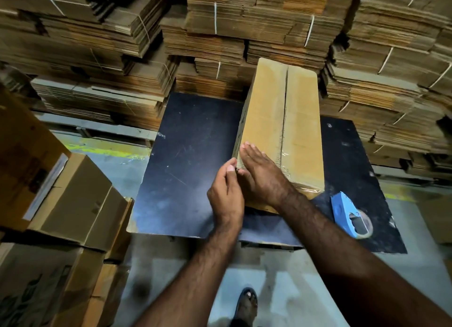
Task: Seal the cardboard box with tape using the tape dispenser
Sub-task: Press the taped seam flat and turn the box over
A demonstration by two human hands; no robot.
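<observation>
From the head camera we see the cardboard box lying on the dark board, its long axis running away from us toward the stacked flat cartons. It is plain brown, flaps meeting along a centre seam, with clear tape glinting across its near end. Our right hand lies flat on that end, fingers straight; our left hand pinches the box's near-left corner. The blue tape dispenser rests apart on the board's right. Bare board lies to the box's left.
</observation>
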